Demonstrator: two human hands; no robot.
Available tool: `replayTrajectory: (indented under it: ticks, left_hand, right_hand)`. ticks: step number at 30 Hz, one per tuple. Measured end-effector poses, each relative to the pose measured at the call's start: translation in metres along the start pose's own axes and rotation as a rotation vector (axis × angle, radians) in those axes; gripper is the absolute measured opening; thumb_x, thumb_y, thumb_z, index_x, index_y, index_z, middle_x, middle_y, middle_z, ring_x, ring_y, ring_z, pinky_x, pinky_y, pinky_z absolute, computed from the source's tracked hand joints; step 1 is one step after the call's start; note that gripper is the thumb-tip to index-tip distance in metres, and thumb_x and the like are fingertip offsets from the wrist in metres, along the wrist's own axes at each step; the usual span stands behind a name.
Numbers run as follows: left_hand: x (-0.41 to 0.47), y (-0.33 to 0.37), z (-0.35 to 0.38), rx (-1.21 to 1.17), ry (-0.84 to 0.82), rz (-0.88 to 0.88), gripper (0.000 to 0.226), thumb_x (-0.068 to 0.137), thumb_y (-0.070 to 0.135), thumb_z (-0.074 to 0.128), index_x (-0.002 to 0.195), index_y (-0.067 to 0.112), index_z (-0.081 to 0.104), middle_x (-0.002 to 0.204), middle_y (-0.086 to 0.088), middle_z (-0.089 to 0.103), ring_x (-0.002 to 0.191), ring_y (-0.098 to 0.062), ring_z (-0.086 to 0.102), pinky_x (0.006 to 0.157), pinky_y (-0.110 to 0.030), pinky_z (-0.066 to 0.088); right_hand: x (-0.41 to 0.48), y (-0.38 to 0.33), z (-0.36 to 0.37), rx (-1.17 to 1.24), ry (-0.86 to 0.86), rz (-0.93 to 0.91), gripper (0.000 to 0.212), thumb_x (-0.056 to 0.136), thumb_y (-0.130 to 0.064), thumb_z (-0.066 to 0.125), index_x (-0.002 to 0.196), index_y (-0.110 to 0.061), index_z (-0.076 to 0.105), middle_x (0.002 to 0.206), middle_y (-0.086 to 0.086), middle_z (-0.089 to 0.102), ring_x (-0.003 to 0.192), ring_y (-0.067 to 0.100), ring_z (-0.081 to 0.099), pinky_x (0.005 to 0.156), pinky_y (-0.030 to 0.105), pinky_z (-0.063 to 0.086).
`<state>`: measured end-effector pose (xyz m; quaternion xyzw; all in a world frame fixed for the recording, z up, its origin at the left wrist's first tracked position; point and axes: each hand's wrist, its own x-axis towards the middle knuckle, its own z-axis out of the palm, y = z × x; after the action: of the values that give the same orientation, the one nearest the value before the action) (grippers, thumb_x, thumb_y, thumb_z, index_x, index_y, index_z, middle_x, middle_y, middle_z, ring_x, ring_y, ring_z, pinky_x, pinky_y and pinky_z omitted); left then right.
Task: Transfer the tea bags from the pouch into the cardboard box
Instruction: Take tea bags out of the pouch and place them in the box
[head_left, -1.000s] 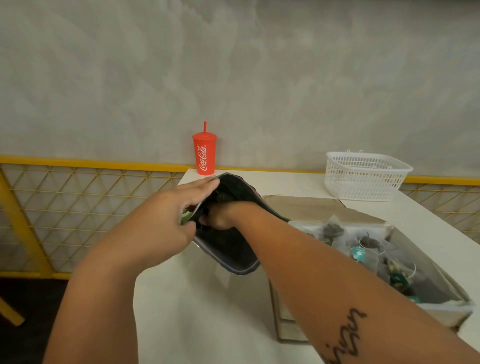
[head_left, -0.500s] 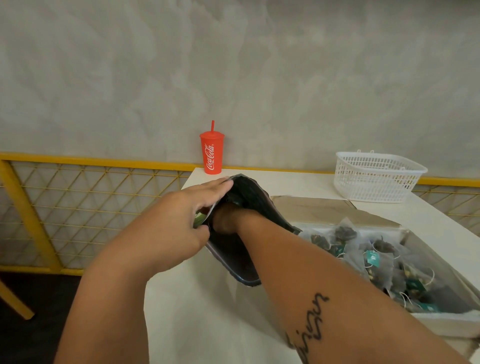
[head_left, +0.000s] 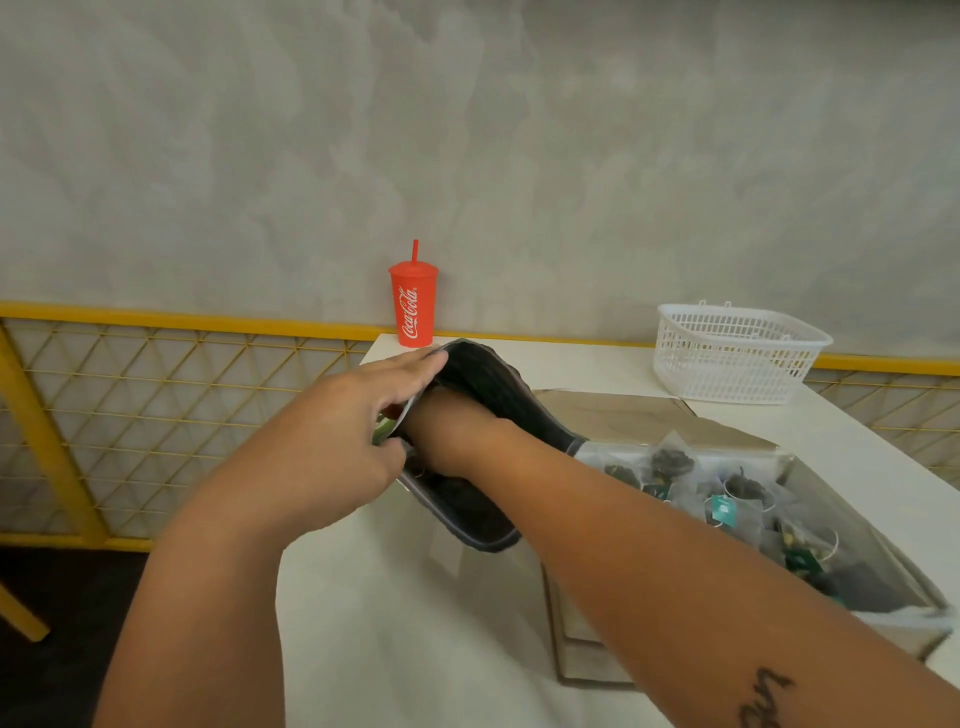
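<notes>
A dark foil pouch (head_left: 483, 374) is held tilted above the white table (head_left: 395, 634), its mouth facing me. My left hand (head_left: 337, 441) pinches the pouch's left rim between thumb and fingers. My right hand (head_left: 447, 436) is pushed into the pouch's mouth up to the wrist, so its fingers are hidden inside. Just right of the pouch stands the open cardboard box (head_left: 587, 644), partly crossed by my right forearm. Several mesh tea bags (head_left: 722, 499) with green tags and strings lie in the box.
A red Coca-Cola cup (head_left: 413, 306) with a straw stands at the table's back left corner. A white plastic basket (head_left: 737, 353) sits at the back right. A yellow mesh railing (head_left: 156, 395) runs along the left, beyond the table's edge.
My right hand has gone deeper into the pouch: its knuckles showed at the mouth a second ago, now only the wrist shows. My left hand keeps its hold on the rim.
</notes>
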<state>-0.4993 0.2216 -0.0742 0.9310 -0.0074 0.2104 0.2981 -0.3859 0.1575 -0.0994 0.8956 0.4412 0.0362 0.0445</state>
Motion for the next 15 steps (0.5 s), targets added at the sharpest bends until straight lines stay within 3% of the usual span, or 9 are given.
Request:
replayTrajectory:
  ticks: [5,8,12,15]
  left_hand:
    - [-0.001,-0.003,-0.001,-0.005,0.014,-0.016,0.076,0.077,-0.009,0.049,0.132,0.041,0.035,0.125,0.041,0.027,0.121,0.016,0.028,0.089,-0.016,0.036]
    - [-0.001,-0.002,-0.001,0.002,0.029,-0.024,0.075,0.077,-0.01,0.05,0.133,0.038,0.038,0.119,0.043,0.025,0.119,0.017,0.028,0.091,-0.019,0.036]
    - [-0.001,0.001,-0.001,0.012,0.049,-0.038,0.073,0.078,-0.01,0.05,0.133,0.036,0.039,0.121,0.04,0.026,0.114,0.022,0.026,0.096,-0.022,0.036]
    - [0.0,0.001,-0.001,0.025,0.046,-0.039,0.073,0.077,-0.01,0.051,0.134,0.034,0.039,0.123,0.038,0.027,0.113,0.021,0.028,0.095,-0.022,0.036]
  right_hand:
    - [-0.044,-0.005,-0.015,-0.032,0.053,-0.041,0.025,0.091,-0.011,0.052,0.115,-0.009,0.058,0.108,0.01,0.064,0.099,0.026,0.061,0.086,0.035,0.048]
    - [-0.078,-0.001,-0.02,-0.051,0.152,-0.069,0.026,0.089,-0.007,0.051,0.114,-0.008,0.059,0.109,0.012,0.062,0.099,0.028,0.06,0.078,0.033,0.047]
    - [-0.11,0.015,-0.023,0.055,0.257,-0.023,0.027,0.086,-0.003,0.047,0.111,-0.01,0.058,0.099,0.008,0.053,0.097,0.027,0.056,0.063,0.028,0.034]
    - [-0.126,0.032,-0.027,0.242,0.34,0.03,0.015,0.09,-0.013,0.05,0.097,-0.014,0.063,0.09,0.001,0.055,0.087,0.021,0.057,0.058,0.026,0.037]
